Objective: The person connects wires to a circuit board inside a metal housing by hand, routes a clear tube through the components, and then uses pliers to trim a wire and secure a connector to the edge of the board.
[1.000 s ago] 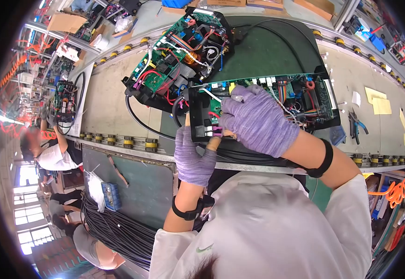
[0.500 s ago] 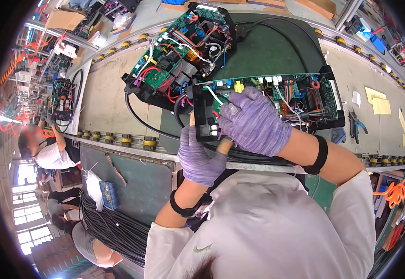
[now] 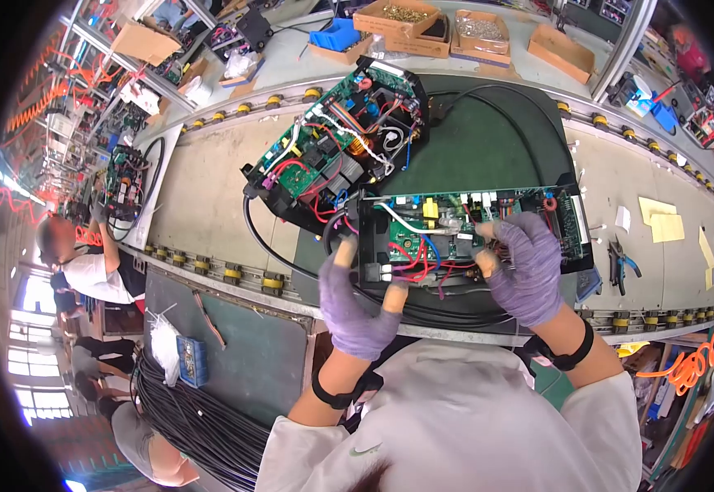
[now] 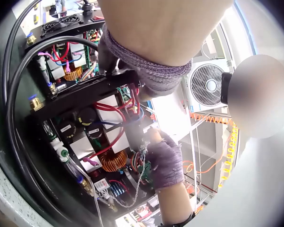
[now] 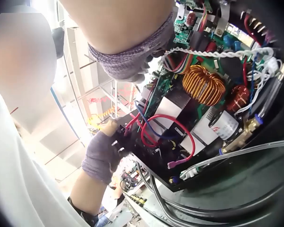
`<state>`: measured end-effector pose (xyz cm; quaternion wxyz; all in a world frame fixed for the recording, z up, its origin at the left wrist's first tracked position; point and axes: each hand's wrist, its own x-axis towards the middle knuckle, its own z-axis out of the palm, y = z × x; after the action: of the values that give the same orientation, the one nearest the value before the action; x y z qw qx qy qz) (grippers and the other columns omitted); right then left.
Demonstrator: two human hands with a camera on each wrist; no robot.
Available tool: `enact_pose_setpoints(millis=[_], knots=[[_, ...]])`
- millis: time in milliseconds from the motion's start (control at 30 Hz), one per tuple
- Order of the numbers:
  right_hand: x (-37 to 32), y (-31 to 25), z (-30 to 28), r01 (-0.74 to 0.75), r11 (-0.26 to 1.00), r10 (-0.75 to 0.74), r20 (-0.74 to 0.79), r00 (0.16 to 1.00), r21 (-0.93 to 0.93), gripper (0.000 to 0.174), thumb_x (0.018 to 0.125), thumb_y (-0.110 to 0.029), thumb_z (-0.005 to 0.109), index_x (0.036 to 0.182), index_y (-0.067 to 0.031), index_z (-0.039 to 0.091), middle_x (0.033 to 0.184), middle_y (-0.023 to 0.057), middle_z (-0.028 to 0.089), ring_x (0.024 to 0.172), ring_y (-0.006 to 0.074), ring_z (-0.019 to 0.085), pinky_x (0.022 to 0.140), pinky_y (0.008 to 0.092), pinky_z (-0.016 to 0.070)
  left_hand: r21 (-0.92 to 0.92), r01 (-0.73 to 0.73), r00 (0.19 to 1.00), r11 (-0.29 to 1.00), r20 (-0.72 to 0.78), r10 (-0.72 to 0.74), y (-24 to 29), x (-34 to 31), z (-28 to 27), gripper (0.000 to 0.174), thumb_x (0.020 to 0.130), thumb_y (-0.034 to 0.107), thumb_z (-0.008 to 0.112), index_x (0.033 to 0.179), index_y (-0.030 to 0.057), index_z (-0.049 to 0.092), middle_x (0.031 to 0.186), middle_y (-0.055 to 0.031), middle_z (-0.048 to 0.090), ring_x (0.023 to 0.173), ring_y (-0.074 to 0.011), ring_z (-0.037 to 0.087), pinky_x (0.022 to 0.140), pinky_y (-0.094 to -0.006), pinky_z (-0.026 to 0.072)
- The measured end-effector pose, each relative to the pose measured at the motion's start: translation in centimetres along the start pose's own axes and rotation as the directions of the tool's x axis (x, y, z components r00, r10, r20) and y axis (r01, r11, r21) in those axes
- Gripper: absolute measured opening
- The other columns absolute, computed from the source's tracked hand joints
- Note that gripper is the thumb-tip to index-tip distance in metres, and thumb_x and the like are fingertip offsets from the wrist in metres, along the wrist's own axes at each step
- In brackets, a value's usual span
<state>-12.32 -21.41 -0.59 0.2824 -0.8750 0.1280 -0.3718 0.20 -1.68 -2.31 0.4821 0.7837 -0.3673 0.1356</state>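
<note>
A black-framed electronics unit (image 3: pixel 455 217), with green circuit boards and loose wiring, lies before me. My left hand (image 3: pixel 357 307), in a purple glove with bare fingertips, is at its left front corner, forefinger and thumb spread on either side. The right hand (image 3: pixel 529 275) reaches over the unit's right half, its fingertips down among the wires. Twisted white wires (image 5: pixel 217 53) run to those fingertips in the right wrist view; whether they are pinched I cannot tell. Red wires (image 3: pixel 410 261) and a white wire (image 3: pixel 406 221) lie exposed between the hands. A copper coil (image 5: pixel 203 85) sits inside.
A second open unit (image 3: pixel 349 135) stands behind on the left, with a black cable (image 3: pixel 262 238) looping from it. Pliers (image 3: pixel 617 266) and yellow paper sheets (image 3: pixel 666 228) lie to the right. Rollers (image 3: pixel 272 283) line the bench edge. Another person (image 3: pixel 98 266) works far left.
My right hand has moved right, off the unit's left half, uncovering the red and blue wires. The left hand's forefinger and thumb have spread apart. The head view has tilted upward.
</note>
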Motion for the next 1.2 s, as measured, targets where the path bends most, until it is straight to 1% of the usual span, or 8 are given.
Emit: enact_pose_setpoints(millis=[200,300,500,567,733,867,1033,1200], knots=[[1.3,-1.9,0.4,0.052,0.98,-0.026,0.138,0.99,-0.191,0.034,0.07,-0.018,0.074,0.103,-0.0083,0.068,0.1,0.0147,0.058,0.09,0.0323,0.056,0.075,0.0431,0.0467,0.106,-0.239,0.97,0.965,-0.021,0.243,2.7,2.4,-0.7,0.044,0.075,0.008,0.072,0.117,0.006,0.057,0.115,-0.0134,0.055,0.103,-0.0262,0.051,0.089,-0.037,0.043],[1.8,-2.2,1.3,0.065,0.967,-0.033,0.133,0.991,-0.247,0.032,0.068,-0.019,0.074,0.097,-0.0054,0.068,0.101,0.0152,0.059,0.092,0.0339,0.057,0.08,0.0473,0.0462,0.095,-0.248,0.968,0.964,-0.018,0.25,2.9,2.7,-0.5,0.04,0.075,0.006,0.071,0.112,0.007,0.059,0.114,-0.0139,0.057,0.102,-0.0275,0.052,0.089,-0.0378,0.0432],[2.3,-3.0,1.5,0.081,0.971,-0.062,0.093,0.994,-0.225,0.031,0.067,-0.015,0.074,0.093,-0.0003,0.065,0.1,0.0175,0.059,0.091,0.0355,0.058,0.079,0.0474,0.0475,0.212,-0.262,0.965,0.941,0.028,0.262,2.5,2.4,-0.6,0.042,0.071,0.008,0.075,0.111,0.0095,0.062,0.111,-0.0091,0.06,0.098,-0.0271,0.052,0.086,-0.0377,0.0437],[2.2,-3.4,2.0,0.094,0.992,-0.091,0.034,0.995,-0.088,0.029,0.068,-0.014,0.073,0.092,-0.0002,0.065,0.097,0.0176,0.059,0.087,0.0353,0.059,0.075,0.046,0.0486,0.329,-0.28,0.959,0.902,0.066,0.274,3.0,3.5,-0.7,0.042,0.069,0.01,0.077,0.109,0.0107,0.065,0.108,-0.0072,0.061,0.097,-0.0274,0.052,0.085,-0.0382,0.044],[2.6,-4.0,3.2,0.262,0.951,-0.252,-0.079,0.964,0.165,0.024,0.071,-0.013,0.073,0.092,-0.0045,0.066,0.087,0.0145,0.059,0.077,0.0323,0.059,0.066,0.0417,0.049,0.297,-0.336,0.942,0.894,0.087,0.325,2.1,4.8,-0.2,0.032,0.069,0.011,0.077,0.1,0.0155,0.072,0.095,-0.0024,0.064,0.091,-0.0282,0.055,0.077,-0.0402,0.0476],[2.8,-3.7,3.5,0.069,0.977,-0.057,-0.068,0.996,0.202,0.033,0.068,-0.02,0.078,0.098,-0.0081,0.07,0.085,0.0106,0.059,0.071,0.0278,0.059,0.063,0.0403,0.0485,0.218,-0.321,0.947,0.922,0.069,0.313,1.5,5.4,-0.6,0.021,0.077,0.011,0.073,0.098,0.0097,0.069,0.092,-0.007,0.062,0.083,-0.0273,0.058,0.074,-0.0378,0.048],[2.8,-2.8,4.4,0.162,0.986,-0.162,0.005,0.987,-0.048,0.037,0.066,-0.027,0.079,0.102,-0.0204,0.073,0.089,0.0076,0.059,0.077,0.0245,0.06,0.063,0.0389,0.0446,0.075,-0.324,0.946,0.943,0.051,0.321,0.5,4.6,-0.1,0.015,0.085,0.016,0.069,0.096,0.0058,0.067,0.088,-0.0098,0.06,0.08,-0.0246,0.058,0.071,-0.034,0.0466],[2.4,-2.2,5.1,0.187,0.98,-0.188,-0.012,0.982,-0.068,0.033,0.066,-0.027,0.078,0.098,-0.0197,0.073,0.095,0.0082,0.06,0.077,0.0246,0.06,0.064,0.0391,0.0451,-0.02,-0.413,0.907,0.911,0.08,0.413,-1.0,3.9,-0.4,0.021,0.08,0.012,0.072,0.099,0.0057,0.064,0.089,-0.0105,0.06,0.077,-0.0268,0.057,0.067,-0.0368,0.0452]])
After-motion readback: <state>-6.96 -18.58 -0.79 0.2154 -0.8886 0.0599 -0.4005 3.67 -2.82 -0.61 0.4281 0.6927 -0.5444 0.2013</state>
